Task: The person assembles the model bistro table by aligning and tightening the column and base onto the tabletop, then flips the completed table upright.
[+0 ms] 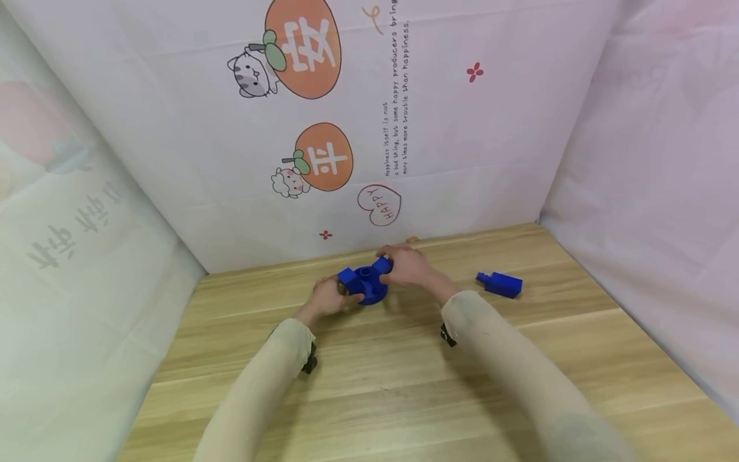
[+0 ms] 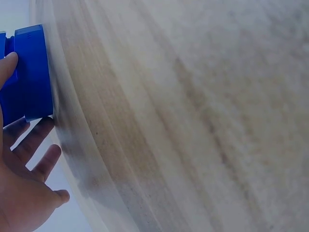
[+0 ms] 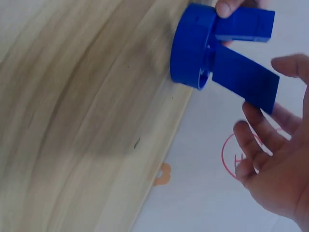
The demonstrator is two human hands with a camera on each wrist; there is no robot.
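Right in the middle of the head view, both hands meet at a blue round part with blocks sticking out, sitting on the wooden desk. The left hand holds its left side, thumb on top and fingers curled below. The right hand touches a blue block on its right side, fingers loose. A small blue piece lies alone at the right. On the back cloth, a red heart says "HAPPY", and small words read "Happiness itself is not".
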